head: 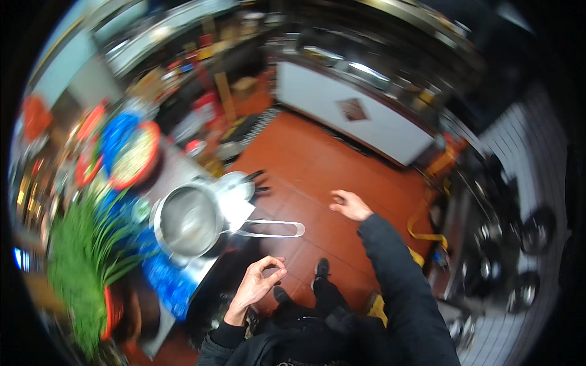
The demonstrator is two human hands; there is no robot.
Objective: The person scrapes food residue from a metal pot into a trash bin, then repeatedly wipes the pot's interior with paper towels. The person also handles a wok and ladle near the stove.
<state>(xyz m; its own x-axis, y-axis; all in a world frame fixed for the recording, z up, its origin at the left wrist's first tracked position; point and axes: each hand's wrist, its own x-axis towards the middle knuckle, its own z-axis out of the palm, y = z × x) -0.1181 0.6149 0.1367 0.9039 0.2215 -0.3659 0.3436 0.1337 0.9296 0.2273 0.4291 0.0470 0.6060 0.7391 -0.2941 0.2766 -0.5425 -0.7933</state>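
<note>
My left hand (258,279) is in front of my body, its fingers bent and the thumb apart, with nothing seen in it. My right hand (350,206) reaches out over the floor, fingers loosely curled around a gap; no object shows in it. Nearest to my left hand is a round stainless steel pot (190,222) at a metal table's corner. A long metal loop handle (279,228) sticks out beside the pot towards my hands. Past it, black handles (258,183) project from a blurred, pale round container (240,183).
Long green leafy stalks (82,265) and blue plastic bags (169,274) crowd the left side. A red basket (153,148) holds pale food pieces. Red tiles (311,174) cover the floor. Ahead is a white-fronted cooking counter (311,91); woks (524,290) line the right wall.
</note>
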